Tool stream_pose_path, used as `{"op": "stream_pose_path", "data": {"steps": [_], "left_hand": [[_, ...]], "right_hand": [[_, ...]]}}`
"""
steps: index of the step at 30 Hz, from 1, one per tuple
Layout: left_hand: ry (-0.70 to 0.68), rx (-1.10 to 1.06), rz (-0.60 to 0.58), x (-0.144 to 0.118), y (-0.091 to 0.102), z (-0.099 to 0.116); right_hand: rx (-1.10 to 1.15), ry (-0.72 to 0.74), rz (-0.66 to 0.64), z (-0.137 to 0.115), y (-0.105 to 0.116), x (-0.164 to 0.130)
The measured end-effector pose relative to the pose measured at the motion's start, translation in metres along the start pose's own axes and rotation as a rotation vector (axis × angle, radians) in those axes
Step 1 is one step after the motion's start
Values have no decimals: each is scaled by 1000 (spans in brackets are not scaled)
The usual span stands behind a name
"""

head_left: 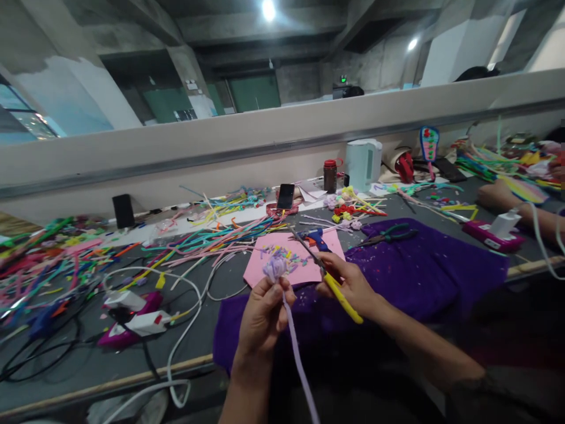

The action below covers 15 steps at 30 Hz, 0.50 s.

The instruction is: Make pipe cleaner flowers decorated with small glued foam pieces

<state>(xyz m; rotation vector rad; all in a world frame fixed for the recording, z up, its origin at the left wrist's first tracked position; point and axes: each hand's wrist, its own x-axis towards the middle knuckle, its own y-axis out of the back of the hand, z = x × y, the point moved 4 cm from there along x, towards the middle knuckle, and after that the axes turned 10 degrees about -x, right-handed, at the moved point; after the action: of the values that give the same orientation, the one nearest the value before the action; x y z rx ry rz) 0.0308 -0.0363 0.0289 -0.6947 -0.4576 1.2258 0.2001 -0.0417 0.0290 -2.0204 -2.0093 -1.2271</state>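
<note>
My left hand [265,306] pinches a lavender pipe-cleaner flower [275,267] just under its fluffy looped head; a long lavender stem [300,365] hangs from it toward the lower edge. To its right, my right hand [346,282] is closed around yellow-handled scissors [339,294], their dark blades pointing up and left, apart from the flower. Behind both hands lies a pink sheet [260,277] scattered with short cut bits of pipe cleaner. A blue glue gun [316,238] rests on its far edge. Purple cloth [419,277] spreads beneath and to the right, with green-handled pliers [391,234] on top.
Pipe cleaners [220,235] in many colours cover the table's left and back. Magenta power strips [132,321] with white cables lie left and right. A phone [286,197], a red-lidded bottle [329,176] and a pale kettle [362,165] stand behind. Another person's arm [503,200] reaches in at right.
</note>
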Motion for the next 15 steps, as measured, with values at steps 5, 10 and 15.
{"op": "stream_pose_path", "data": {"steps": [5,10,15], "left_hand": [[-26,97,75,-14,-1,-28],[-71,147,107,-18,-7,-36],[-123,143,122,-21,-18,-29]], "right_hand": [[0,-140,-41,-1,24,-50],[51,-243,2,4,43,-83],[116,-315,80,4,46,-94]]}}
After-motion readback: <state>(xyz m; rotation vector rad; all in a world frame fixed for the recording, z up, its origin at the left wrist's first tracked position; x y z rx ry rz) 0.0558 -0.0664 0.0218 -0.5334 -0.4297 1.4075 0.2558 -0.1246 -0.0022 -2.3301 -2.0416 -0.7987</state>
